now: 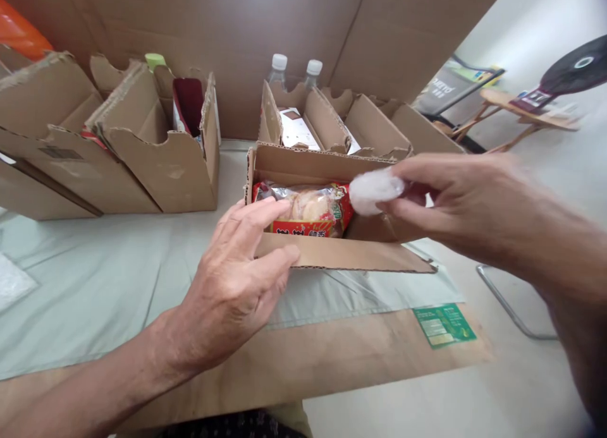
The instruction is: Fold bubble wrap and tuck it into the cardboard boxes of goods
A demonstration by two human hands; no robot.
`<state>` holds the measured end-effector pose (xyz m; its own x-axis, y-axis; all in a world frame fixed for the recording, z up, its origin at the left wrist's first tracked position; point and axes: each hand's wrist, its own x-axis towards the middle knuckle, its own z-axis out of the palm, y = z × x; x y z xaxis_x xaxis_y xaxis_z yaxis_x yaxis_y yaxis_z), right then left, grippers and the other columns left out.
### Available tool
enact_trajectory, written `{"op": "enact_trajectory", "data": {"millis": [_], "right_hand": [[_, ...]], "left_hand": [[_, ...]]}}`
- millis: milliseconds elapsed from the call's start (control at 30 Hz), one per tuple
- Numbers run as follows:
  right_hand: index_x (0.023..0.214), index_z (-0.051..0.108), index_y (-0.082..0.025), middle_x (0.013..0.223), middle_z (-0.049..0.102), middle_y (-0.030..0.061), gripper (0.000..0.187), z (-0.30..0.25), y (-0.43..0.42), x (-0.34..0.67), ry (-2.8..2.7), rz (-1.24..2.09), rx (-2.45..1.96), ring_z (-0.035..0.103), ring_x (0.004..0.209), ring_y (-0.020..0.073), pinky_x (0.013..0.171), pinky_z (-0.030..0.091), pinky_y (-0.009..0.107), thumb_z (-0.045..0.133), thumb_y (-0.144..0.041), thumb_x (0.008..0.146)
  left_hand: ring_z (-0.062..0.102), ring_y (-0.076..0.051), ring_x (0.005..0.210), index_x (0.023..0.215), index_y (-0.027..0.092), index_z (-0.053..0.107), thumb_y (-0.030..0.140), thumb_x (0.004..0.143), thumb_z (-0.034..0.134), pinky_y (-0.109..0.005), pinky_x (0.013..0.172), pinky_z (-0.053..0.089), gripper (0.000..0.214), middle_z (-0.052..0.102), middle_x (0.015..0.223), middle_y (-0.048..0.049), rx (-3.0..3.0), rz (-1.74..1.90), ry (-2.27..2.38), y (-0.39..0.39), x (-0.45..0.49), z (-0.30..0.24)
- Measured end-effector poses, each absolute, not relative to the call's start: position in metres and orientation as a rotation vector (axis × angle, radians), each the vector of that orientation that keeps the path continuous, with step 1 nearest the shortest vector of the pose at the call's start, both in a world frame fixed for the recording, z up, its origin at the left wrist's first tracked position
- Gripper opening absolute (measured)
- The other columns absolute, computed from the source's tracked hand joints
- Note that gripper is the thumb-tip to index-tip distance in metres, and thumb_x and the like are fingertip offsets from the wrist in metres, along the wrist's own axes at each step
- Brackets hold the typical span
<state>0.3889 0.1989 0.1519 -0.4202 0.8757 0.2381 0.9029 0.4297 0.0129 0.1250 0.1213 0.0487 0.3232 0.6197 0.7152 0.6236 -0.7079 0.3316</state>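
Note:
A small open cardboard box lies in front of me on a pale green cloth. Inside it sits a red and clear snack packet. My left hand rests against the box's near left corner, fingers apart and curved, thumb on the front wall, holding nothing. My right hand hovers over the right side of the box and pinches a small white crumpled lump between thumb and fingers. The lump is blurred by motion.
Several open cardboard boxes stand at the back left, and others behind the small box. Two capped plastic bottles stand behind those. A tall cardboard sheet backs the table. A green label lies at the table's right edge.

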Motion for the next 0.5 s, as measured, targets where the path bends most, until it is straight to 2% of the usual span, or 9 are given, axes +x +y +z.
{"op": "enact_trajectory", "data": {"millis": [100,167,267,333,400,433,500], "right_hand": [[0.08,0.07,-0.023,0.07,0.069,0.001,0.008,0.141,0.214,0.386,-2.833,-0.163,-1.862,0.057,0.06,0.0172,0.056,0.031,0.03,0.063,-0.02,0.08],[0.082,0.073,-0.022,0.079,0.074,0.0044,0.012,0.131,0.224,0.376,-3.038,-0.132,-1.944,0.065,0.07,0.0217,0.059,0.035,0.031,0.062,-0.016,0.081],[0.077,0.072,-0.019,0.083,0.076,0.0092,0.01,0.116,0.238,0.357,-3.107,-0.084,-2.072,0.072,0.081,0.0266,0.066,0.044,0.032,0.065,-0.012,0.08],[0.069,0.069,-0.016,0.079,0.074,0.008,0.013,0.112,0.246,0.351,-3.086,-0.002,-2.095,0.073,0.082,0.0238,0.073,0.048,0.032,0.065,-0.011,0.08],[0.066,0.069,-0.016,0.071,0.071,0.0023,0.013,0.117,0.248,0.357,-3.032,0.084,-2.036,0.071,0.073,0.0177,0.075,0.048,0.03,0.068,-0.009,0.077],[0.068,0.071,-0.018,0.067,0.07,-0.001,0.01,0.122,0.244,0.365,-2.963,0.091,-1.984,0.067,0.066,0.0149,0.072,0.048,0.03,0.072,-0.009,0.073],[0.081,0.078,-0.024,0.065,0.069,-0.0046,0.019,0.134,0.224,0.39,-2.712,-0.003,-1.862,0.06,0.056,0.013,0.066,0.047,0.03,0.08,-0.01,0.068]], "left_hand": [[0.057,-0.032,0.139,0.105,0.017,0.072,0.003,0.093,0.063,-0.057,0.113,0.052,0.021,0.059,0.145,-0.0175,-2.569,-1.374,-1.198,0.122,0.123,0.05],[0.057,-0.03,0.139,0.106,0.018,0.072,0.003,0.093,0.062,-0.055,0.114,0.051,0.022,0.058,0.146,-0.0164,-2.572,-1.373,-1.209,0.123,0.123,0.051],[0.058,-0.03,0.139,0.104,0.019,0.072,0.004,0.093,0.063,-0.054,0.114,0.052,0.021,0.059,0.146,-0.0151,-2.565,-1.368,-1.21,0.125,0.124,0.051],[0.059,-0.03,0.138,0.104,0.02,0.072,0.005,0.093,0.063,-0.055,0.114,0.052,0.021,0.06,0.145,-0.0141,-2.553,-1.354,-1.214,0.127,0.126,0.05],[0.059,-0.03,0.137,0.109,0.023,0.072,0.007,0.094,0.063,-0.055,0.114,0.051,0.025,0.06,0.146,-0.0117,-2.526,-1.36,-1.217,0.126,0.126,0.05],[0.058,-0.03,0.138,0.115,0.026,0.071,0.008,0.094,0.063,-0.055,0.116,0.051,0.029,0.059,0.148,-0.0104,-2.497,-1.382,-1.216,0.125,0.126,0.05],[0.052,-0.032,0.144,0.132,0.032,0.066,0.011,0.093,0.067,-0.055,0.121,0.046,0.045,0.053,0.155,-0.0081,-2.413,-1.461,-1.228,0.12,0.124,0.05]]}}
